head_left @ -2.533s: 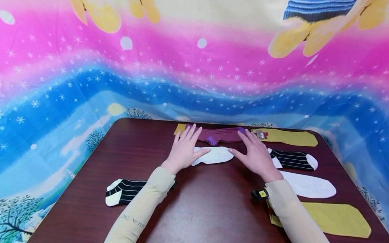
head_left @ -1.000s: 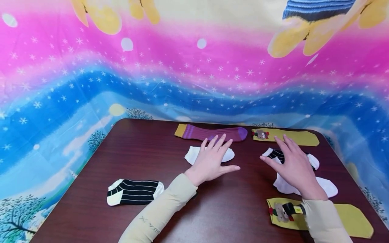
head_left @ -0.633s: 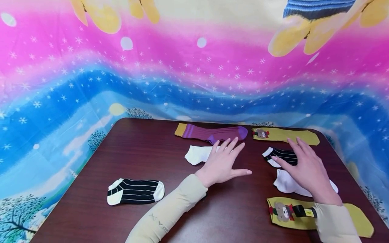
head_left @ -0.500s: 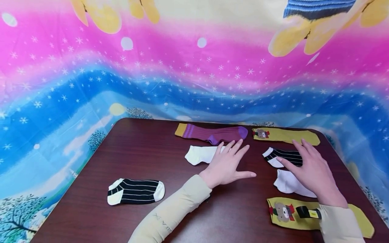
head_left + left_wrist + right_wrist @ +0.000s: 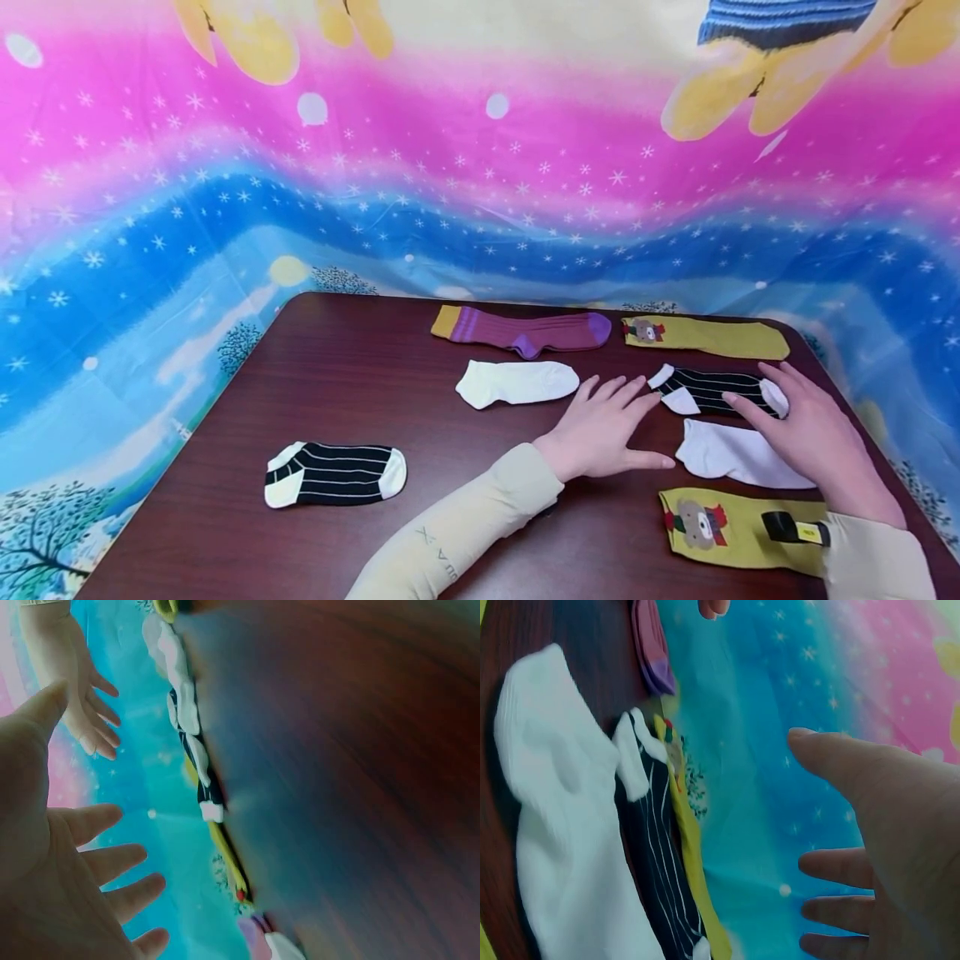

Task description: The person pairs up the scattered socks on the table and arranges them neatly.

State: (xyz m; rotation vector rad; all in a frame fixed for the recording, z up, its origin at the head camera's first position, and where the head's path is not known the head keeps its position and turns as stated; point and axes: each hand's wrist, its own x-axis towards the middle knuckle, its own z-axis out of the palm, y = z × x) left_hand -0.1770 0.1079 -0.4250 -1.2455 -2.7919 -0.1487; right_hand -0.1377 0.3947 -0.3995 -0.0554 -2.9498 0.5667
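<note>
My left hand [image 5: 600, 429], fingers spread and holding nothing, hovers between two white socks. One white sock [image 5: 517, 382] lies just beyond it to the left; the other white sock [image 5: 738, 452] is to its right, partly covered by my right hand [image 5: 817, 437]. That hand is also spread and free of any object, over the right end of a black striped sock [image 5: 720, 392]. In the right wrist view the white sock [image 5: 570, 817] and black striped sock [image 5: 656, 832] lie flat, apart from the fingers. The left wrist view shows both palms raised above the tabletop.
At the back lie a purple sock [image 5: 540, 330] and a yellow bear sock [image 5: 708, 337]. Another yellow bear sock [image 5: 750, 529] is at the front right, partly under the right sleeve. A second black striped sock [image 5: 337, 473] lies alone on the left of the dark wooden table [image 5: 225, 533].
Both hands have moved right and nearer, away from the middle white sock, which now shows whole. The socks on the right are partly uncovered; none has visibly shifted lately.
</note>
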